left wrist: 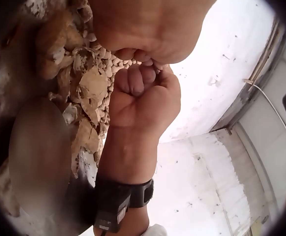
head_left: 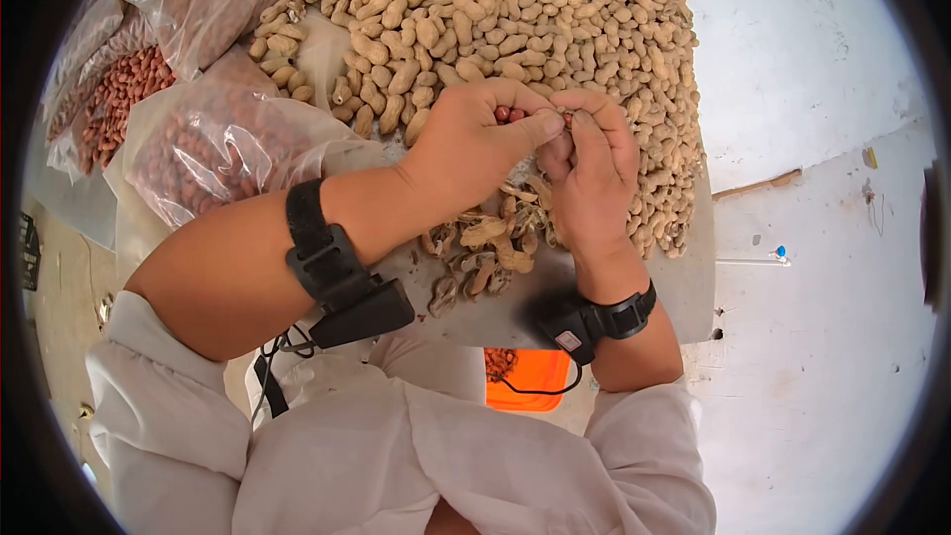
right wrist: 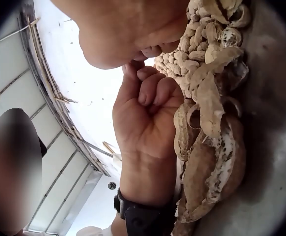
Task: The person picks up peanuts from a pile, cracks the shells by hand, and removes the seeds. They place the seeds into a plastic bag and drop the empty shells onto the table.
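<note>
Both hands meet at the fingertips over the front of a big heap of unshelled peanuts. Curled fingers of my left hand hold red kernels, with its thumb stretched toward the right hand. My right hand pinches a small peanut piece against the left fingertips; whether it is kernel or shell cannot be told. Below the hands lie broken empty shells, large in the right wrist view. The left wrist view shows the right hand with curled fingers; its pinched piece is mostly hidden there.
Clear plastic bags of red kernels stand at the left, beside the heap. An orange container with reddish contents is below the table's near edge. On the pale surface at the right lie a thin stick and a blue-tipped item.
</note>
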### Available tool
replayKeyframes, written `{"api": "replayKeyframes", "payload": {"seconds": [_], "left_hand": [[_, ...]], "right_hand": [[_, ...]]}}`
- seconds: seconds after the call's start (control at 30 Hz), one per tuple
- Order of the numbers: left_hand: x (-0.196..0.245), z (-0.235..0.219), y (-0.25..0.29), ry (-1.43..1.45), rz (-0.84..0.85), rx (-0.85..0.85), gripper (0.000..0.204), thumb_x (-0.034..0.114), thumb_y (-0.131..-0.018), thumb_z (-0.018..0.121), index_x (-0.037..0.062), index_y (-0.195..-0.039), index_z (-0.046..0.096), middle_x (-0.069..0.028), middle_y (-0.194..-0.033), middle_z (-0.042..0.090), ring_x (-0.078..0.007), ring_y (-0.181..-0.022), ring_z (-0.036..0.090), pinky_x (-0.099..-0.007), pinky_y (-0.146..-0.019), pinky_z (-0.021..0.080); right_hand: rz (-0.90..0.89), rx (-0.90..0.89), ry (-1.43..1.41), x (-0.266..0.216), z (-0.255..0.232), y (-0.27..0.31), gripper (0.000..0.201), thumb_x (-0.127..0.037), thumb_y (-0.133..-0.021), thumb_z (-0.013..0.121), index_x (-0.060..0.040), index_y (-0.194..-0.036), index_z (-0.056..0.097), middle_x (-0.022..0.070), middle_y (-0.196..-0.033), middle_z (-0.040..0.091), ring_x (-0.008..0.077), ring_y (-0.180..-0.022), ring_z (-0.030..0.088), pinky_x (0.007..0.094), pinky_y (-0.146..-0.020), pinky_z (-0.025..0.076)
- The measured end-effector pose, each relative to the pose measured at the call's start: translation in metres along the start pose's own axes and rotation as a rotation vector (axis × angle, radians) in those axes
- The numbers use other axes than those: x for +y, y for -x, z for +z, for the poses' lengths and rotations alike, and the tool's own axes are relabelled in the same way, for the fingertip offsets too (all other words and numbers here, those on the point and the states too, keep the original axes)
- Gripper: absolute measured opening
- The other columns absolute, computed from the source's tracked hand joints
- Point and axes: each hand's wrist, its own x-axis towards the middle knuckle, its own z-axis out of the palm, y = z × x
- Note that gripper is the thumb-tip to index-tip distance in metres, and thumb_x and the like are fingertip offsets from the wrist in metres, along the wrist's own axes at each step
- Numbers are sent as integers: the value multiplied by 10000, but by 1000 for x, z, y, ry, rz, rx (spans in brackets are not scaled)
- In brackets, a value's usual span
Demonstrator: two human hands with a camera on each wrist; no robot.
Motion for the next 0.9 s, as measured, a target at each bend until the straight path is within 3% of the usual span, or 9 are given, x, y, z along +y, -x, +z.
{"api": "replayKeyframes", "payload": {"seconds": [0.1, 0.23, 0.3, 0.4, 0.53, 0.7, 0.8, 0.9], "left_hand": [[1, -4, -1, 185, -122, 0, 135, 116, -843, 639, 21, -938, 623, 20, -748, 568, -34, -568, 426, -179, -490, 331], [1, -3, -5, 338, -245, 76, 142, 130, -848, 636, 25, -940, 609, 15, -751, 570, -41, -536, 402, -184, -463, 305], [1, -6, -5, 432, -281, 23, 141, 140, -856, 628, 28, -938, 600, 12, -758, 571, -44, -526, 386, -185, -462, 303], [1, -9, -4, 558, -326, -22, 105, 126, -877, 586, 29, -918, 591, 10, -740, 548, -50, -514, 366, -188, -464, 301], [-2, -10, -6, 657, -385, 0, 132, 130, -883, 526, 32, -800, 555, -11, -713, 511, -72, -510, 383, -205, -458, 303], [0, -12, -6, 753, -456, 11, 144, 128, -886, 485, 31, -801, 550, 9, -672, 462, -57, -504, 355, -189, -463, 296], [-3, -12, -7, 791, -472, -3, 137, 134, -867, 500, 29, -790, 545, -8, -688, 477, -71, -504, 372, -196, -459, 306], [3, -12, -5, 787, -485, 44, 157, 149, -877, 508, 16, -828, 576, -9, -681, 504, -63, -486, 363, -194, -439, 295]], "right_hand": [[-21, -48, -38, 2, -4, -1, 156, -78, -920, 431, -27, -947, 576, -20, -697, 480, 22, -547, 379, 164, -485, 312], [-170, -85, 215, 3, -8, -1, 157, -100, -927, 462, -16, -999, 573, 10, -758, 524, 64, -622, 469, 192, -566, 395], [-273, -101, 424, 0, -8, -1, 169, -98, -925, 473, -7, -1030, 570, 28, -797, 553, 94, -686, 524, 219, -626, 437], [-339, -115, 451, -1, -7, 1, 183, -82, -915, 484, 0, -1058, 564, 63, -842, 584, 142, -776, 571, 254, -706, 459], [-505, -206, 662, -5, -4, -3, 180, -54, -880, 521, -12, -1043, 585, 104, -859, 596, 191, -766, 589, 263, -692, 464], [-651, -279, 781, -8, -3, -5, 190, -37, -844, 555, -20, -1027, 607, 124, -864, 597, 242, -734, 583, 286, -663, 468], [-692, -244, 779, -5, -7, -7, 182, -48, -853, 555, -20, -1023, 613, 106, -848, 599, 216, -703, 569, 273, -632, 461], [-395, -124, 583, -4, -9, -1, 175, -71, -857, 569, -15, -1015, 619, 53, -811, 593, 135, -647, 531, 229, -587, 432]]}}
